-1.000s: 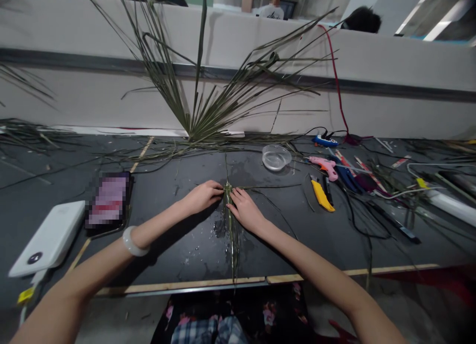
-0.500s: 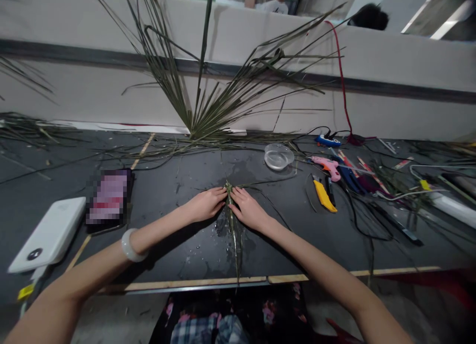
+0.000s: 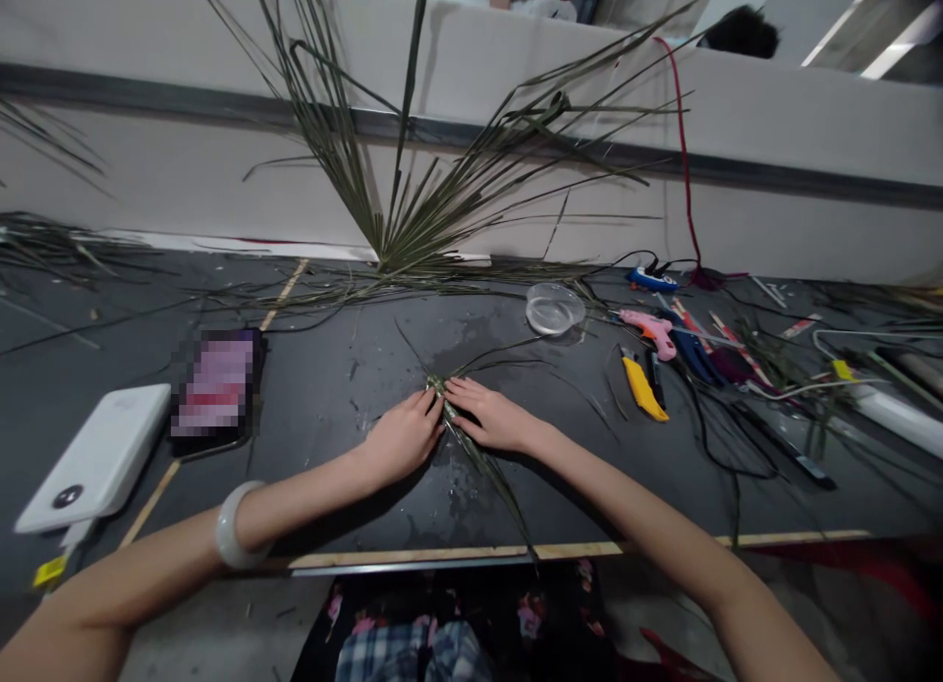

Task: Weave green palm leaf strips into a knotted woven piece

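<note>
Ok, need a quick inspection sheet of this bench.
Surface: dark tabletop, wet-looking patches near the hands.
Job's things: bundle of green palm strips.
Clutter: white power bank, phone, clear bowl, pink glue gun, yellow utility knife.
Hands: left hand and right hand both have fingers on the bundle.
Cables: black cables right of the knife; red cord down the partition.
Surroundings: palm frond against pale partition.

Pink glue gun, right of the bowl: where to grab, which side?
Take the pink glue gun by its handle, coming from above on the near side. It lies on its side with the nozzle pointing left, and the blue tool crowds the handle's right, so the near side looks freer.
</note>
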